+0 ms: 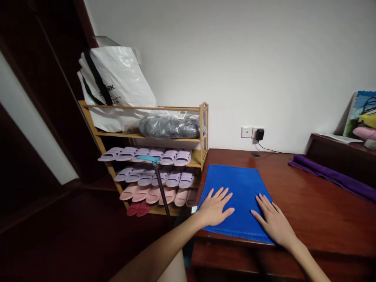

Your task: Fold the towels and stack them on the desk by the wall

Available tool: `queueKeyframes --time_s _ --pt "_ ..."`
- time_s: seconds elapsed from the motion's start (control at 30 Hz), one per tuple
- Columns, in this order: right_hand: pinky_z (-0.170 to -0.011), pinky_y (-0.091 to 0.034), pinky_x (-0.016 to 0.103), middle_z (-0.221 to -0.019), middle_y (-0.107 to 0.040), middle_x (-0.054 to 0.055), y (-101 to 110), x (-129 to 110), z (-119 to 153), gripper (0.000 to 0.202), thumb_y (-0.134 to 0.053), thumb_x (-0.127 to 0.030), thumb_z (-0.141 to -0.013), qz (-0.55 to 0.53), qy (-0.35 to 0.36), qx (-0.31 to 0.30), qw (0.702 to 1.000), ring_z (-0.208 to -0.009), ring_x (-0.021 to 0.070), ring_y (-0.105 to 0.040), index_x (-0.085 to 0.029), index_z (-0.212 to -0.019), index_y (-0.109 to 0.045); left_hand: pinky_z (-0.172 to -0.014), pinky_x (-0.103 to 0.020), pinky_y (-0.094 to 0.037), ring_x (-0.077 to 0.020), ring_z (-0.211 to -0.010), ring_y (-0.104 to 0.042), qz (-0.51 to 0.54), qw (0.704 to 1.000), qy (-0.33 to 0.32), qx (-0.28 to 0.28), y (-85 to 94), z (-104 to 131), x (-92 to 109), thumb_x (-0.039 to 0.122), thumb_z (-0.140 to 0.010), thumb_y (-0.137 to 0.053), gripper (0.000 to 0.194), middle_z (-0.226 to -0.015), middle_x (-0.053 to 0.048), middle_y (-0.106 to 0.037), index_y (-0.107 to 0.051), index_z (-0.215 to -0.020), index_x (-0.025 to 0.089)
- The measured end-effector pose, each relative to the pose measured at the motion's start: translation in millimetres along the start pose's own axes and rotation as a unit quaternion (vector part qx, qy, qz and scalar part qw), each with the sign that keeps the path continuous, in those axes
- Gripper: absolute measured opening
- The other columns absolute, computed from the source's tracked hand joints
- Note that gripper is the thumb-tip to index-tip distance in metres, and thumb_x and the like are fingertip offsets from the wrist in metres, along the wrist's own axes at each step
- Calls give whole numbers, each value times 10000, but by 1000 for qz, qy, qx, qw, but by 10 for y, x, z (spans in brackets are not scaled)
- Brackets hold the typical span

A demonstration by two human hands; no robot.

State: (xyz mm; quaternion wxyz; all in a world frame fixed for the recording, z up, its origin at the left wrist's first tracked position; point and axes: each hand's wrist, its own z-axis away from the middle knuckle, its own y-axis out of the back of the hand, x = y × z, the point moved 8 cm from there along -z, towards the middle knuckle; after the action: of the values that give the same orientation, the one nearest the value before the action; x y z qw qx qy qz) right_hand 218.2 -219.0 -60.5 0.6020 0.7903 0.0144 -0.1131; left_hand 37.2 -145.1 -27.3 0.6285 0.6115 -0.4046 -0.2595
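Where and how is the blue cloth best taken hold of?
Probably the near edge of the blue cloth, close to both corners, pinched from the front side of the wooden table. The cloth lies flat, with that edge along the tabletop's front. The left hand rests spread on the cloth, the right hand across its right edge.

The left hand (214, 209) is bare, with slender fingers (228, 197) that taper to rounded tips, their nails too small to make out in detail. The right hand (274, 221) is likewise bare and slim. Behind the fingers, each narrow wrist runs into a slender forearm, the left forearm (173, 243) and right forearm (308, 260) both uncovered. Below the left fingers, part of a leg (174, 269) shows; its covering is unclear.
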Motion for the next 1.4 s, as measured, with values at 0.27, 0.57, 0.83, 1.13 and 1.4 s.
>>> queueKeyframes --time_s 0.27,0.57,0.83,1.13,1.4 --pt "-935 -483 459 -1366 -431 78 -5 -9 686 612 -271 -585 -898 143 90 165 972 -1249 271 -437 -183 -1253 -566 -1117 -512 -137 -245 -1396 -170 33 996 -83 1 112 413 113 514 -964 -329 525 -1527 -26 -199 -262 -1450 327" --pt "-1090 -330 445 -1442 -303 78 22 199 245 758 -305 -659 -864 29 38 9 999 -1342 231 -286 -125 -1400 -356 -1108 -521 -136 -242 -1396 -168 18 997 -73 -17 99 153 -84 558 -954 -315 544 -1519 -27 -226 -265 -1447 335" --pt "-1031 -392 410 -1372 -450 32 231 -106 461 488 -339 -533 -918 1 77 86 993 -1268 211 -425 -226 -1191 -601 -1125 -485 -100 -229 -1408 -117 -6 998 -67 16 149 332 160 548 -968 -250 591 -1536 -44 -166 -180 -1480 261" --pt "-1115 -304 430 -1412 -376 9 85 -59 203 567 -284 -568 -919 -88 66 -23 994 -1333 191 -319 -223 -1323 -482 -1103 -556 -82 -238 -1408 -114 8 998 -53 -27 18 158 -18 559 -966 -246 578 -1533 -44 -172 -194 -1471 285" --pt "-1157 -185 443 -1442 -323 -34 84 353 125 544 -285 -584 -912 -164 73 -92 980 -1363 161 -246 -309 -1364 -411 -1115 -515 -84 -226 -1409 -109 -4 998 -32 -52 92 236 -164 563 -957 -265 632 -1536 -67 -131 -167 -1482 226"
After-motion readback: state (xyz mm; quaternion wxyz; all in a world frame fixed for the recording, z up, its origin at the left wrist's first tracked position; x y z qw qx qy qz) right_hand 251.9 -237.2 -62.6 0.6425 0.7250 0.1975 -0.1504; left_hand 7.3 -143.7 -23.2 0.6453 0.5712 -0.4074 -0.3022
